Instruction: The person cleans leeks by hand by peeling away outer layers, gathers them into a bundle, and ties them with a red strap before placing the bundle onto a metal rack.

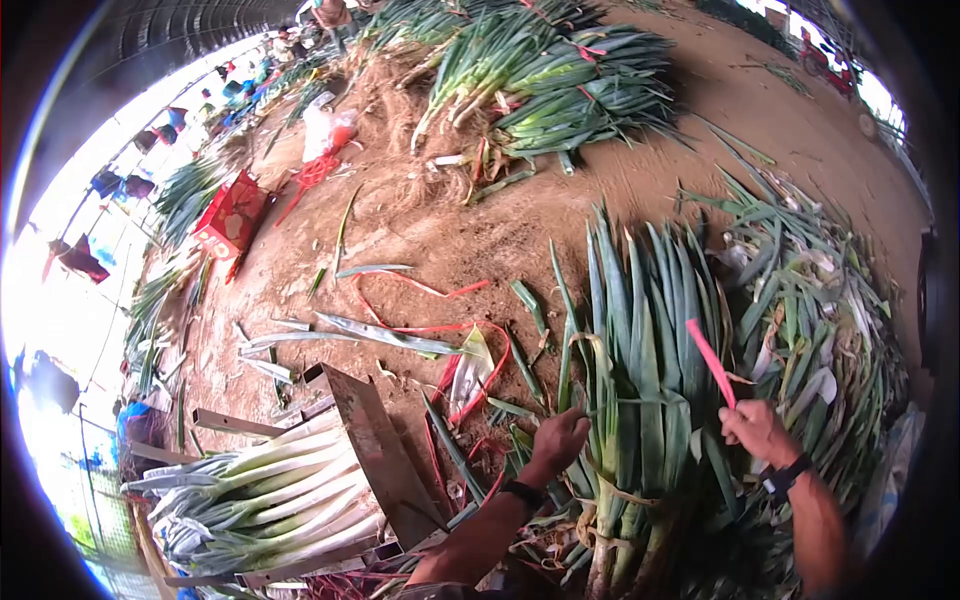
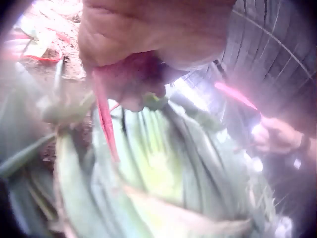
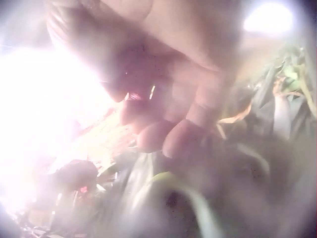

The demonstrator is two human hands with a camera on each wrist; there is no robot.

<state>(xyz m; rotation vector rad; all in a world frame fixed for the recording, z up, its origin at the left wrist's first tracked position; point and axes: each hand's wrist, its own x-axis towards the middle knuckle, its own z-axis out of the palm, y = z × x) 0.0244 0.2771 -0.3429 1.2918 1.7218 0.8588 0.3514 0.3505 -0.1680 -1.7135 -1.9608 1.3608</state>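
Clearly upright between the person's two hands stands the green onion bundle [image 1: 645, 390], its leaves rising between the two grips and its pale stalks at the bottom. Left of the bundle and right beside its leaves, the left grip [image 1: 560, 440] is closed, fingers curled round a red strip [image 2: 106, 124] whose end hangs out below them. Right of the bundle, the right grip [image 1: 757, 430] is closed too, pinching a pink ribbon [image 1: 712, 365] that sticks up at a slant; whether both pieces are one length cannot be told.

Plenty crowds the bundle. A tangled leaf heap [image 1: 820, 300] lies right of it, beyond the right grip. Left of the bundle, past the left forearm, a rusty metal frame [image 1: 385, 460] bears a row of trimmed leeks [image 1: 290, 480]. Between that frame and the bundle, a loose red ribbon [image 1: 405, 278] loops over the dirt floor [image 1: 520, 235], near a pale leaf [image 1: 475, 370]. Beyond the bundle sits a large onion pile [image 1: 590, 80]; farther left of it are a red box [image 1: 230, 215] and a plastic bag [image 1: 325, 130].
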